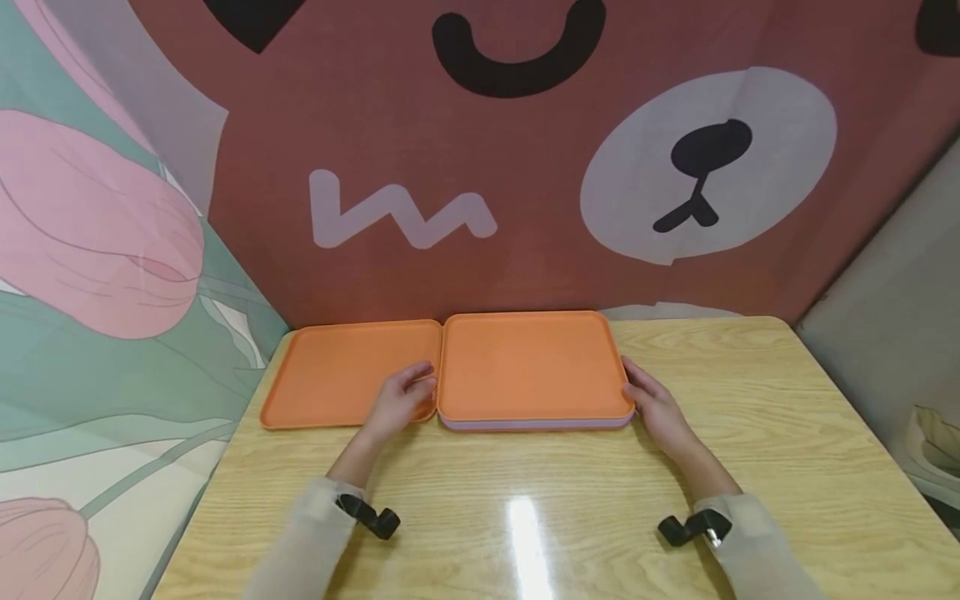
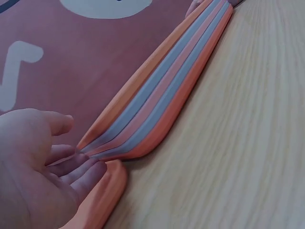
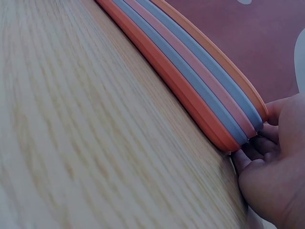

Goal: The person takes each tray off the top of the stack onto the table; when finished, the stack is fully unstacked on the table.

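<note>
The tray stack (image 1: pixel 534 367) lay between left hand (image 1: pixel 400 404) and right hand (image 1: pixel 657 408), fingers relaxed at its left and right edges

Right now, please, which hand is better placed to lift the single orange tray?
Probably the left hand: it is over the single orange tray, while the right hand touches the tray stack on its right side.

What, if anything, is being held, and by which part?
The left hand holds nothing, open by the left end of the tray stack; the right hand touches the stack's right end, but whether it grips cannot be told.
</note>
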